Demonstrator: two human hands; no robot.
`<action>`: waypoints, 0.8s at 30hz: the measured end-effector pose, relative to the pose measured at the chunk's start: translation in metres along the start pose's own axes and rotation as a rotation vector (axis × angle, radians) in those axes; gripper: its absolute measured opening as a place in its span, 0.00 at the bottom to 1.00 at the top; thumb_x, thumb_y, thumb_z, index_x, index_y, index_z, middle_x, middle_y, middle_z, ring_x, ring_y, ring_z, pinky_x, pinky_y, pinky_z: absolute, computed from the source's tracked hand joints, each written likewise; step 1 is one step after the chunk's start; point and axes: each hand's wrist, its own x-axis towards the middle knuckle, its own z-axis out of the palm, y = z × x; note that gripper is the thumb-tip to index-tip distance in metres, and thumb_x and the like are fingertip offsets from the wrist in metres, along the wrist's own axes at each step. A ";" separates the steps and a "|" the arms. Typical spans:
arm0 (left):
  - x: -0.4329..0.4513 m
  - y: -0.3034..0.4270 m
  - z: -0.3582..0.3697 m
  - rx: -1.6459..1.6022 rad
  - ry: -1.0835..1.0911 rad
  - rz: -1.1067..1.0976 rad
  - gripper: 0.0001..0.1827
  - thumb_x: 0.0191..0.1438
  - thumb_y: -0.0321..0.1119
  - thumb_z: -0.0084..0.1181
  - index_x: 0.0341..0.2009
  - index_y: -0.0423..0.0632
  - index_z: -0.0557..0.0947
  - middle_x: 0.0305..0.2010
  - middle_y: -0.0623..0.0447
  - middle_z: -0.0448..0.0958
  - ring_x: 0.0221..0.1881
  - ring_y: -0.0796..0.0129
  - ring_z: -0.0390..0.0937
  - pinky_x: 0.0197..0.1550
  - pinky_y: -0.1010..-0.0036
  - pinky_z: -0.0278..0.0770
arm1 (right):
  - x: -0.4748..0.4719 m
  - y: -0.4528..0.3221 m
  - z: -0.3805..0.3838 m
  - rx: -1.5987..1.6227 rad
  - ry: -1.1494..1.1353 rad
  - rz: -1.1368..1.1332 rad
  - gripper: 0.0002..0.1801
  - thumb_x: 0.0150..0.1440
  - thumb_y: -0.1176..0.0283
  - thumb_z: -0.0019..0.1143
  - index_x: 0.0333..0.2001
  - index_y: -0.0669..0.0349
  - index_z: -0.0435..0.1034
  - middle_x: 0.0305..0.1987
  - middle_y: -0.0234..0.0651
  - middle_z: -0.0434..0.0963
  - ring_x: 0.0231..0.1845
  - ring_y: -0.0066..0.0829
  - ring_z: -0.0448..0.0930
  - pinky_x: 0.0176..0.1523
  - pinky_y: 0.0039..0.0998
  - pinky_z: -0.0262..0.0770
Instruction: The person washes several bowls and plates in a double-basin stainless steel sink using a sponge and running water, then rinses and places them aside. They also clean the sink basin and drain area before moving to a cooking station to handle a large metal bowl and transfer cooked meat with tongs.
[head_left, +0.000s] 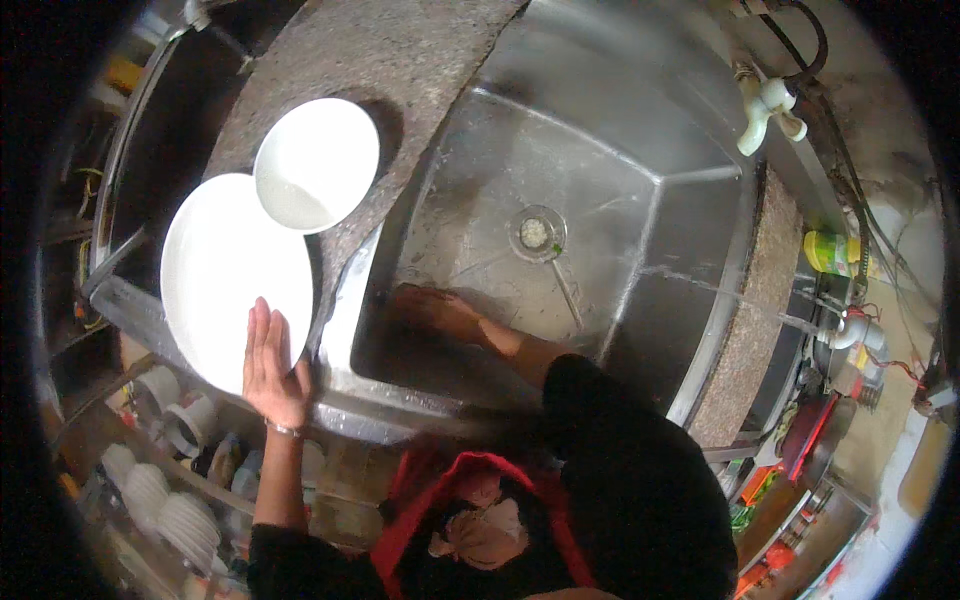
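My left hand (276, 367) lies with its fingers stretched out over the near right edge of a large white plate (225, 262). A white bowl (319, 165) stands on the stone counter (352, 52), against the plate's far right side, with a greyish shade low inside it. Down in the stainless steel sink (480, 202), my right hand (439, 311) reaches toward the near left corner. Its fingers point left and are dim in shadow; nothing shows in them. Pale scraps and a green bit sit in the drain strainer (536, 234).
Right of the sink, a tap (855, 330) sends a thin stream of water over the stone ledge (750, 330). Another white tap (765, 112) hangs at the upper right. A yellow-green container (829, 251) stands by the wall. Stacked white dishware (161, 502) sits below the counter.
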 end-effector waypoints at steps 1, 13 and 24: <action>0.000 -0.002 0.003 0.010 0.021 0.019 0.21 0.47 0.30 0.43 0.48 0.39 0.71 0.53 0.39 0.66 0.55 0.49 0.64 0.55 0.62 0.63 | 0.005 0.000 0.013 -0.062 -0.054 -0.065 0.20 0.55 0.73 0.36 0.53 0.60 0.59 0.54 0.36 0.64 0.54 0.31 0.65 0.57 0.31 0.60; -0.006 -0.006 0.013 -0.201 -0.021 -0.096 0.29 0.55 0.47 0.40 0.52 0.34 0.65 0.58 0.36 0.58 0.61 0.49 0.53 0.54 0.63 0.64 | 0.126 0.171 -0.158 -1.090 0.258 0.221 0.18 0.51 0.66 0.44 0.47 0.57 0.65 0.52 0.35 0.67 0.56 0.35 0.64 0.56 0.36 0.62; -0.001 0.002 0.015 -0.169 -0.037 -0.078 0.27 0.56 0.43 0.38 0.53 0.33 0.64 0.58 0.35 0.56 0.61 0.48 0.53 0.57 0.60 0.59 | 0.005 0.244 -0.259 -0.444 0.643 0.356 0.13 0.42 0.75 0.53 0.33 0.47 0.74 0.42 0.28 0.74 0.57 0.35 0.61 0.53 0.42 0.58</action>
